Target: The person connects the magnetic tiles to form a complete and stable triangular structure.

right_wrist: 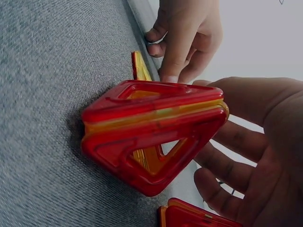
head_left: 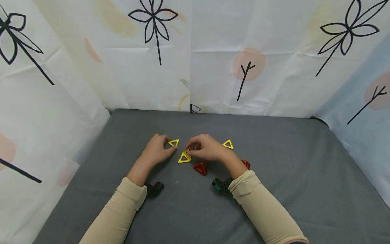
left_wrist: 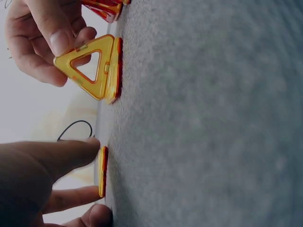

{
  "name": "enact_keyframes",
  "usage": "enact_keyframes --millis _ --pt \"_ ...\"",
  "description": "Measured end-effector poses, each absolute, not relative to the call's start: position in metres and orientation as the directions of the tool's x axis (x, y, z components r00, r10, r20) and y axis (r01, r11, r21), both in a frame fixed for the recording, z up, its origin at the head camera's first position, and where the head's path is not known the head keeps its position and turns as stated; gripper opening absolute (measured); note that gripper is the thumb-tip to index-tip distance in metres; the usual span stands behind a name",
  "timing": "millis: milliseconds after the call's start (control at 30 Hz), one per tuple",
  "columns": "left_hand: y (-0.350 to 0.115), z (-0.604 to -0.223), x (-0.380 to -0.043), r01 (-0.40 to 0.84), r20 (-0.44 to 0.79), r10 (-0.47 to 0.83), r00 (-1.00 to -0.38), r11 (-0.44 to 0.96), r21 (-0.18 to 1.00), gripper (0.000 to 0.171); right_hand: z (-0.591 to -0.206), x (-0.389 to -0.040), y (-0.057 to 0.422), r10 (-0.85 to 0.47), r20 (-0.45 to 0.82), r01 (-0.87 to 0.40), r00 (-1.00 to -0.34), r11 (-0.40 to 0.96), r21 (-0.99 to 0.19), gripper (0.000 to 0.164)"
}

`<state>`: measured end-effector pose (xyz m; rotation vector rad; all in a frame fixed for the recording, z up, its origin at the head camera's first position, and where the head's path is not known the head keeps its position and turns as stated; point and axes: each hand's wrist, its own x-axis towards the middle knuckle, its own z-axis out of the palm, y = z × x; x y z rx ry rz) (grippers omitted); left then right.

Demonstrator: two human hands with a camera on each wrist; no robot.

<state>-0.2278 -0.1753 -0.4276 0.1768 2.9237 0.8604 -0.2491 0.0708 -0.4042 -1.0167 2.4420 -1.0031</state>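
My left hand (head_left: 157,149) holds a small yellow triangle tile (head_left: 173,142) by its edges between thumb and finger. In the left wrist view this tile (left_wrist: 102,171) lies flat at the cloth, seen edge-on. To its right, my right hand (head_left: 207,147) pinches the top of a yellow triangle tile (left_wrist: 85,66) that leans up from another yellow tile (left_wrist: 114,80) lying on the cloth. A red pyramid of triangle tiles (head_left: 200,168) sits just in front of the right hand. It looms large in the right wrist view (right_wrist: 156,127), its tiles meeting along their edges.
Another yellow triangle tile (head_left: 228,144) lies right of the right hand. A red piece (head_left: 245,164) shows partly behind the right wrist. Black wrist devices (head_left: 154,188) sit under both forearms. A grey cloth (head_left: 182,210) covers the table, with patterned curtains (head_left: 213,78) behind it.
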Motion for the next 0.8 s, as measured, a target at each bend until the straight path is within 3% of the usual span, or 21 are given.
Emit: enact_keyframes --millis 233,500,800 --pt "-0.176 -0.427 -0.227 0.070 -0.056 0.120 -0.991 0.832 0.550 0.042 -0.404 -0.248 0.070 -0.714 -0.015 -0.496 -0.700 0.502 -0.708 0.021" --pt "-0.176 -0.423 -0.225 0.137 0.026 0.156 -0.987 0.765 0.629 0.027 -0.404 -0.249 0.071 -0.709 -0.001 -0.501 -0.705 0.499 -0.707 0.019" --pt "-0.168 -0.415 -0.218 0.205 0.033 0.236 -0.971 0.759 0.618 0.019 -0.407 -0.249 0.072 -0.692 0.013 -0.497 -0.721 0.504 -0.706 0.016"
